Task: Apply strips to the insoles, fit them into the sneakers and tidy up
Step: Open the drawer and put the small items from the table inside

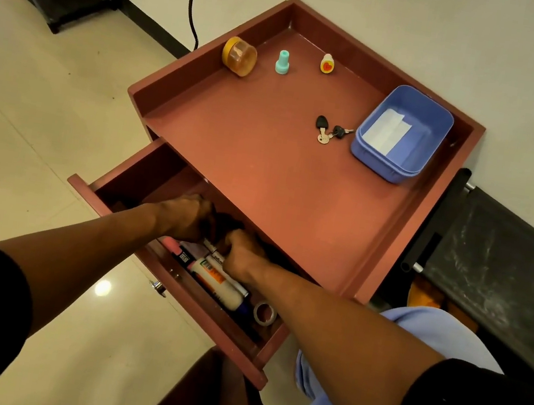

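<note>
Both hands reach into the open drawer [146,163] of a red-brown cabinet. The left hand [184,216] curls its fingers at the drawer's shadowed back, around something dark I cannot make out. The right hand [240,254], just beside it, is fisted; what it holds I cannot tell. Room in the drawer is tight: markers [213,275] and a tape roll [264,313] crowd its front wall. Above the drawer, the rimmed tabletop [266,153] carries keys [330,130], a blue tub [404,134] holding white strips [387,130], a yellow-lidded jar [239,56] and two small stamps [282,62]. No insoles or sneakers are visible.
</note>
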Available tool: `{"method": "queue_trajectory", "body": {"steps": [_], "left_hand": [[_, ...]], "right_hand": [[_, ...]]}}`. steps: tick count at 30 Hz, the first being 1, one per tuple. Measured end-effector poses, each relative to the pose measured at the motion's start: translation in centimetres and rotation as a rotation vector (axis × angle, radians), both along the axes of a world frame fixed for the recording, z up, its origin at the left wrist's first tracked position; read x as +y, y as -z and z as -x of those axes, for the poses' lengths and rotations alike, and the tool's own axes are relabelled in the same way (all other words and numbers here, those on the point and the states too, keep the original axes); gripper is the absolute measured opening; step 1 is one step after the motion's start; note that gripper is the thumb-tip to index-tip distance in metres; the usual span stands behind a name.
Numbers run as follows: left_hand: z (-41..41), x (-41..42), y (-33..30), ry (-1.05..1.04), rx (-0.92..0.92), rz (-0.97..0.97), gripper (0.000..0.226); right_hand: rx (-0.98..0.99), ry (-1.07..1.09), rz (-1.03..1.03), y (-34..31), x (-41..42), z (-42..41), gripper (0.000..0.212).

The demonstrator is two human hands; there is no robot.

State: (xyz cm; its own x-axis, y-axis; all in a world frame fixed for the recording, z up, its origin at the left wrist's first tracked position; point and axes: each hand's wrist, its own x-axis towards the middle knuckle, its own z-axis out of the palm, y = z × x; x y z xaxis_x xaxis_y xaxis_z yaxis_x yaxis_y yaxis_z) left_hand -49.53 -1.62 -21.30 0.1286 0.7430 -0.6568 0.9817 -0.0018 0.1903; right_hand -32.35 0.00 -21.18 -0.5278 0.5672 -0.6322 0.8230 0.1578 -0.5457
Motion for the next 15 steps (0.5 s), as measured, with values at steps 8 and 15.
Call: {"method": "queue_trajectory", "body": {"steps": [8,15], "left_hand": [[1.1,-2.0,-2.5,-0.144,-0.084,-0.153,0.032],[0.5,-4.1,-7.3,-0.129,-0.261,-0.256,0.031]], "right_hand": [[-0.213,-0.248,-0.036,-4.1,-0.1,-2.2,0.031],[-0.052,-0.375,-0.005,-11.4,0.0,-3.6,0.036]]}}
